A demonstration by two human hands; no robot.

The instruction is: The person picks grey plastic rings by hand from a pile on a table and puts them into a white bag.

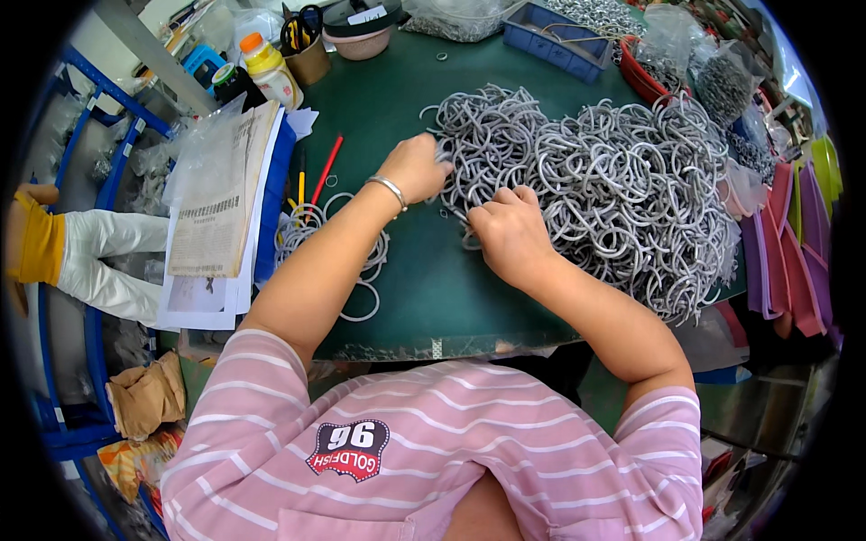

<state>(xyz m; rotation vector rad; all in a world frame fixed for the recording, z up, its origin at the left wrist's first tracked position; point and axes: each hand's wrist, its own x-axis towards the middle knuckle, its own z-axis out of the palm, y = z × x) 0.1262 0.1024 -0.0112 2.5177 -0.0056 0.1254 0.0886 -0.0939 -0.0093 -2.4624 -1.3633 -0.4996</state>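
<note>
A large heap of grey metal rings (631,180) covers the right half of the green table, the rings lying tangled over one another. At the heap's left edge is my left hand (417,169), with a bangle on its wrist. Its fingers curl towards the rings and are smeared by motion, so what they hold does not show. My right hand (511,225) is closed at the heap's near left side, and the edge of a grey ring (469,242) shows beneath its fingers. Several larger, thinner rings (363,302) lie loosely by my left forearm.
Left of the rings, a red pencil (327,169) lies beside a blue tray (275,194) bearing papers and a newspaper (216,194). Along the back stand a bottle (271,72), a cup with scissors (307,59) and a blue bin (557,42). A person (99,243) stands at far left.
</note>
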